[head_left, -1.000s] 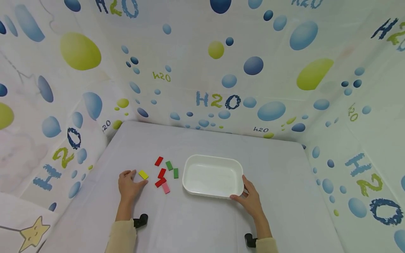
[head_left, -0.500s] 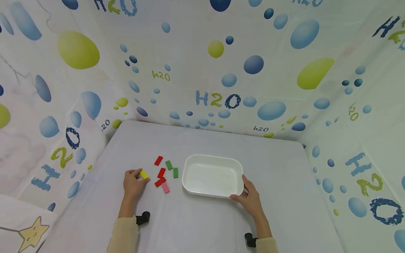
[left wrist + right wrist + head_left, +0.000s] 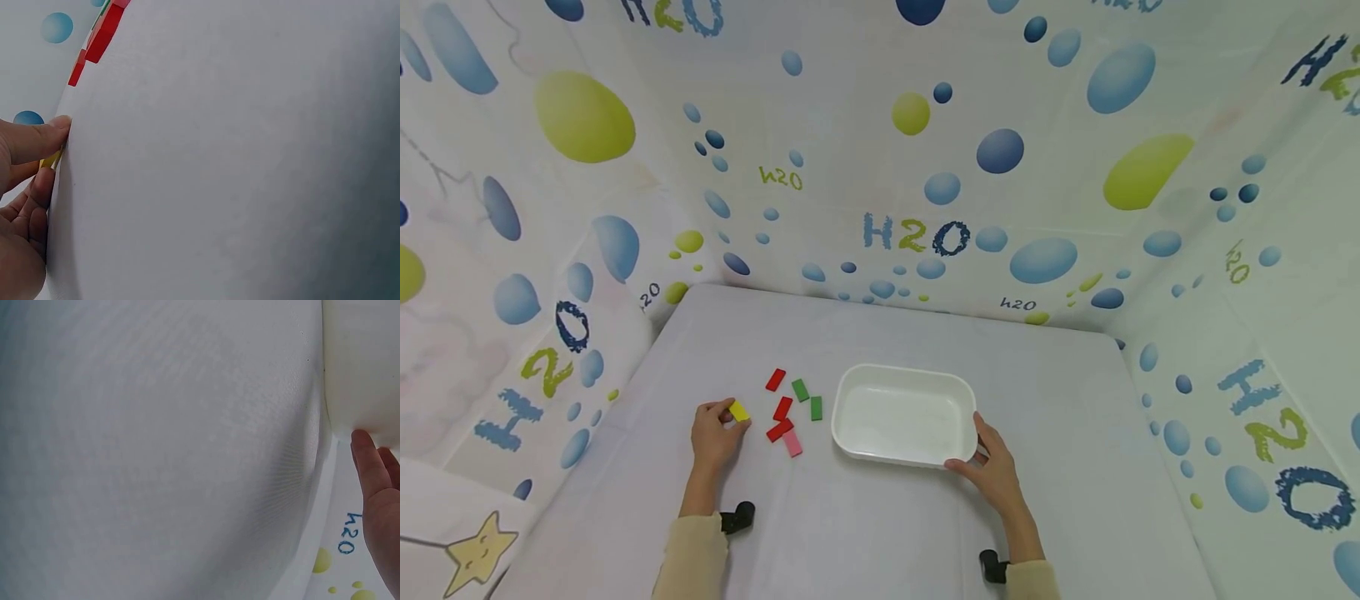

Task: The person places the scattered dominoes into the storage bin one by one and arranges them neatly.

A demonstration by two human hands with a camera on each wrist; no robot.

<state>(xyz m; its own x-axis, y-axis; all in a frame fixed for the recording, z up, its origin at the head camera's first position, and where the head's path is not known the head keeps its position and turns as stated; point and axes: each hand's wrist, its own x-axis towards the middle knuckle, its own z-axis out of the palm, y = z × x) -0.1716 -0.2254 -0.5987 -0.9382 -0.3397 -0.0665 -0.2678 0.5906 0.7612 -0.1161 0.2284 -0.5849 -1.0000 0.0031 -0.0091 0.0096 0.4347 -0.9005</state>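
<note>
My left hand [image 3: 712, 437] pinches a small yellow rectangular block [image 3: 740, 412] between thumb and fingers at the left of the table. In the left wrist view only a sliver of the yellow block [image 3: 49, 161] shows between the thumb and a finger. My right hand [image 3: 997, 478] grips the near right corner of a white rectangular tray [image 3: 880, 459], thumb at its front rim and fingers along its right side. From the right wrist, fingertips [image 3: 361, 436] show against the tray's pale outer wall [image 3: 359, 375]. Nothing lies inside the tray.
Between the left hand and the tray lie three red blocks [image 3: 776, 380], two green blocks [image 3: 816, 408] and a pink block [image 3: 793, 443]. One red block meets the pink one. A white cloth [image 3: 880, 542] covers the table, with printed curtains [image 3: 820, 108] behind and at both sides.
My left hand has moved slightly right and its thumb and fingers have drawn together on the yellow block. The right hand and the tray have stayed in place.
</note>
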